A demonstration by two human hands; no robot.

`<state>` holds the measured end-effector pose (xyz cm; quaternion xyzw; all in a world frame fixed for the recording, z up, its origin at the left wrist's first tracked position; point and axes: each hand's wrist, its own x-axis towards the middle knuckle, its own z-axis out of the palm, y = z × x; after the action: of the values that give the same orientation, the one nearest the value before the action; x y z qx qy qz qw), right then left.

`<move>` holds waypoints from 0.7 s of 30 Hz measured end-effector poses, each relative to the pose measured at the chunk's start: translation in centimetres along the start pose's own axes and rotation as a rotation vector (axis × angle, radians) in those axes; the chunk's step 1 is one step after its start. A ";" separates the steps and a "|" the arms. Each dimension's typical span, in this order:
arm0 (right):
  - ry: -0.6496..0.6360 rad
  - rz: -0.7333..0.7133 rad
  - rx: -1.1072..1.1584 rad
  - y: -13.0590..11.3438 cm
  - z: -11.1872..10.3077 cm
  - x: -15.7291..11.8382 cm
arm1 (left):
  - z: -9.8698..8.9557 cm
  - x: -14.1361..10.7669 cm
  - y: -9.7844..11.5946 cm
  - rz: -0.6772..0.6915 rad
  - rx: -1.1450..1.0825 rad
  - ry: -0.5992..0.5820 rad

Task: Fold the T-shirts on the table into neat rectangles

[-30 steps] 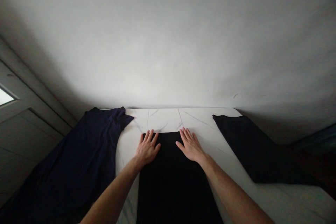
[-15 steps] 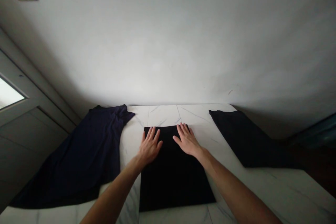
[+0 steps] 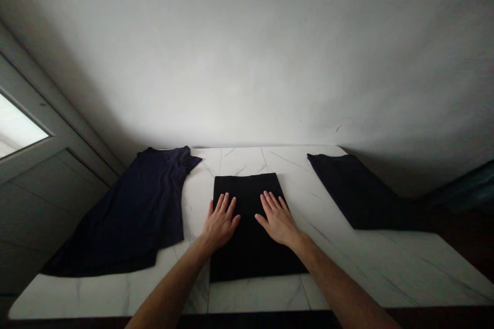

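A black folded garment (image 3: 250, 247) lies flat in the middle of the table, its far edge straight and its shape nearly rectangular. My left hand (image 3: 221, 222) rests flat on its left side, fingers spread and pointing away from me. On the right side of the same cloth lies my right hand (image 3: 278, 220), palm down with the fingers stretched out. Neither hand grips anything. What kind of garment it is cannot be made out from the dark fabric.
The table (image 3: 239, 295) has a white marble-patterned top and meets a pale wall (image 3: 247, 61). Navy clothing (image 3: 131, 211) is spread at the left, hanging near a grey door (image 3: 38, 190). Another dark folded garment (image 3: 370, 198) lies at the right, reaching the table's edge.
Both hands have slid from the garment's far edge back toward me, still flat on it. The view has tilted, so the table's near edge now shows.
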<state>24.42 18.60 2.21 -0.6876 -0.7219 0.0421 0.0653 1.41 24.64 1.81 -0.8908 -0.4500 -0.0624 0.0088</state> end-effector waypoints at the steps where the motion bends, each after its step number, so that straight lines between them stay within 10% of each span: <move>1: -0.002 0.012 -0.001 -0.1 0.1 -0.4 | -0.1 -0.4 0.2 -0.007 0.010 0.005; 9: 0.094 -0.004 0.038 -1.1 2.2 -6.9 | 0.8 -7.1 2.5 0.173 0.038 0.129; 21: 0.261 0.123 -0.062 2.4 3.6 -13.9 | 0.9 -13.1 0.4 0.051 0.171 0.245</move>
<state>26.85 4.96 -2.19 -0.7317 -0.6648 -0.0663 0.1347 -5.89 13.97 -0.60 -0.8836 -0.4266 -0.1319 0.1409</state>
